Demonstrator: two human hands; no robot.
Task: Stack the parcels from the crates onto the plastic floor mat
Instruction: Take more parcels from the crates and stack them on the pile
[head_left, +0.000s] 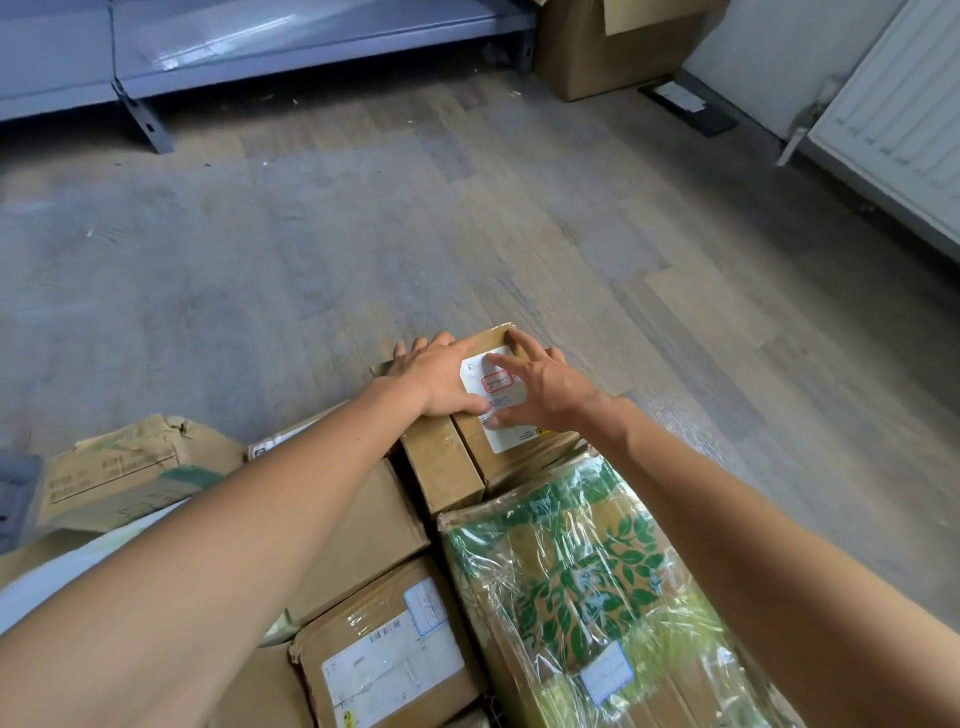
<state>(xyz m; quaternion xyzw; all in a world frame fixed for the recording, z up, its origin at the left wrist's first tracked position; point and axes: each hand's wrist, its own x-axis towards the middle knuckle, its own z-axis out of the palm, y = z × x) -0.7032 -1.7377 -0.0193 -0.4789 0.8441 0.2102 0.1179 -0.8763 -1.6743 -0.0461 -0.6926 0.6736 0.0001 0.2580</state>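
Observation:
A small brown cardboard parcel (511, 447) with a white label lies at the far end of a pile of parcels. My left hand (441, 376) lies flat on its top left part, fingers reaching over the far edge. My right hand (540, 387) rests on its top with fingers spread, thumb on the label. A narrow brown parcel (441, 467) sits tight against its left side. Nearer to me lie a large box with a green leaf print under plastic wrap (597, 571) and a taped brown parcel with a white label (389, 654). No plastic mat is in view.
A crumpled printed carton (119, 473) lies at the left. A grey crate corner (18, 499) shows at the left edge. Bare wood floor (363, 234) stretches ahead to grey metal shelving (208, 52), an open cardboard box (602, 47) and a white radiator (898, 119).

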